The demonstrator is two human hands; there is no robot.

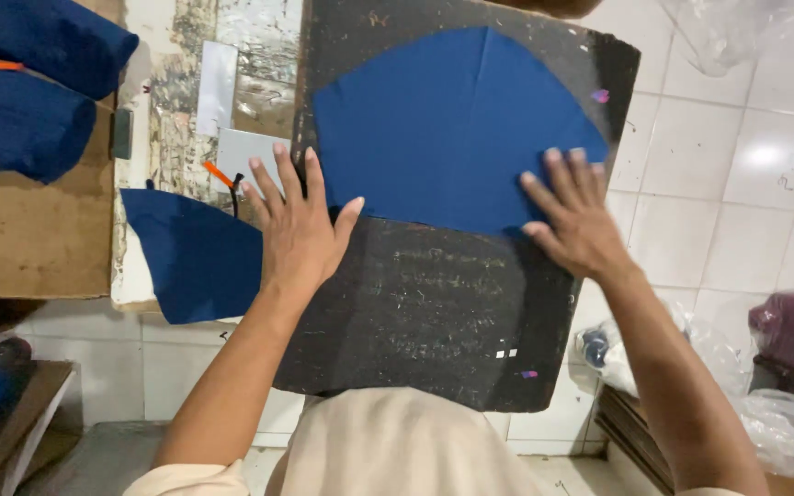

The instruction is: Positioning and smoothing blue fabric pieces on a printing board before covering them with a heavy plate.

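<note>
Blue fabric piece (452, 129), fan-shaped, flat on black board (434, 303). Left hand (300, 230) spread, pressing its lower left corner; right hand (576, 216) spread, palm down on the lower right edge, pinning cloth smooth. Second blue piece (195, 257) just left of left hand, on the counter (130, 276).

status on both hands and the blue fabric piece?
Left hand flat, fingers spread, on blue fabric piece edge. Right hand flat on its right corner. Piece lies on black board. Nothing on top.

2 hands (300, 230), 2 blue cloth pcs (443, 129), 1 board (434, 312)
</note>
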